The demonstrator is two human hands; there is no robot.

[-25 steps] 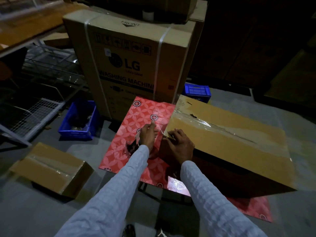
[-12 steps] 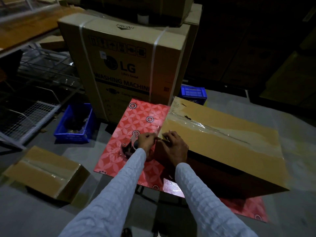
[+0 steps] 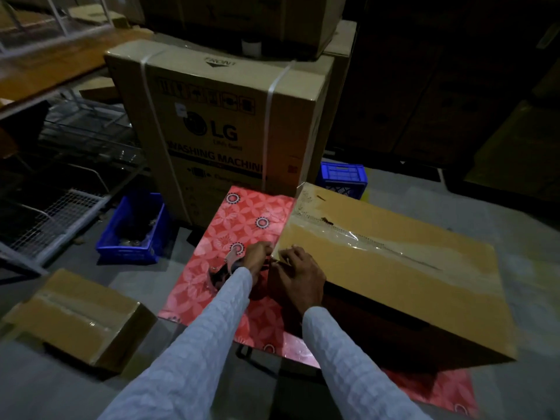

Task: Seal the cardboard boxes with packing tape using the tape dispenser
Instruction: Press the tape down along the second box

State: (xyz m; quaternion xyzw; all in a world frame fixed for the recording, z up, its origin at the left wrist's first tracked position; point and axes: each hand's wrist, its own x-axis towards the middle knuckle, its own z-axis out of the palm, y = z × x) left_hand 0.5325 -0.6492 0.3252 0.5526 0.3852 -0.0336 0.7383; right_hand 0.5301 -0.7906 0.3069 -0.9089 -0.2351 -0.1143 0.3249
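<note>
Washing machine carton (image 3: 224, 125): stands upright behind the table, strapped with white bands.
Cardboard box (image 3: 391, 268): lies on the red patterned table (image 3: 242, 219), clear tape along its top seam.
Small box (image 3: 75, 316): on the floor at left, taped shut.
Blue crate (image 3: 130, 234): on the floor beside the carton.
Right hand (image 3: 298, 277): fingers curled, pressing the box's near-left corner.
Left hand (image 3: 256, 259): closed around the tape dispenser (image 3: 225, 268), just beside that corner.
</note>
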